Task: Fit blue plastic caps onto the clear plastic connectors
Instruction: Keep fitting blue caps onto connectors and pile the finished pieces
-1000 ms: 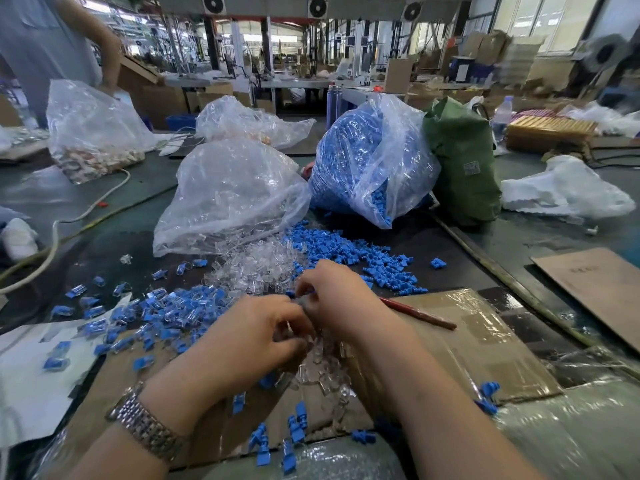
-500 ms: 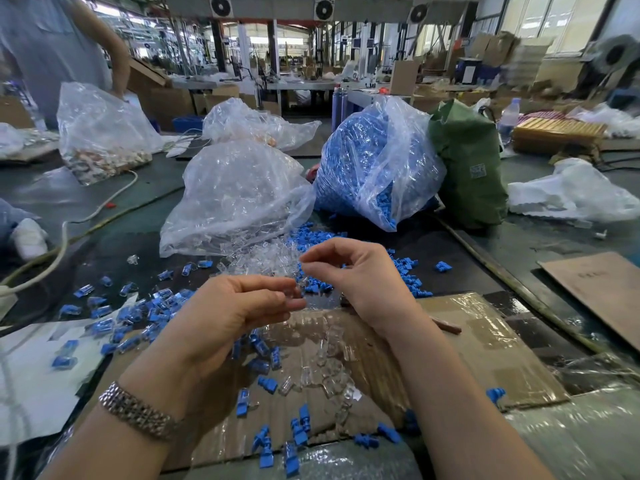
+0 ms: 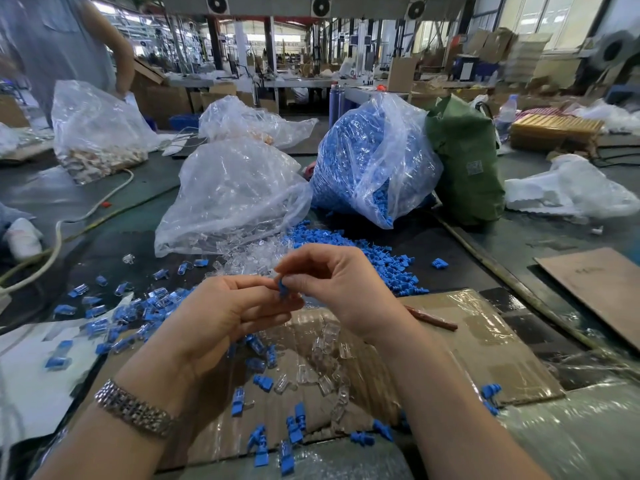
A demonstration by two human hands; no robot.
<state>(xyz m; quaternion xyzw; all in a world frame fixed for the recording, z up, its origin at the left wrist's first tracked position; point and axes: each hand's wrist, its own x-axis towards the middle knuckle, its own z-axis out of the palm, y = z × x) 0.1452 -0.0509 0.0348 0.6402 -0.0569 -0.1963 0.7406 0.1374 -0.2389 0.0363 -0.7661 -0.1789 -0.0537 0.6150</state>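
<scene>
Between the two raised hands, blue cap [image 3: 283,290] stands roughly upright, pinched by right hand [image 3: 341,289] fingertips; left hand [image 3: 227,315] fingers curled against it, any connector hidden.

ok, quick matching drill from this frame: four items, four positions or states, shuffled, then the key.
Items
1. blue cap
2. bag of blue caps
3. red pencil
4. metal watch

Places or states
A. on the left wrist
B. pinched between the fingertips of both hands
C. lying on the taped cardboard, right of the right hand
D. open on the table, caps spilling from its mouth

Pairs: 1-B, 2-D, 3-C, 4-A
</scene>
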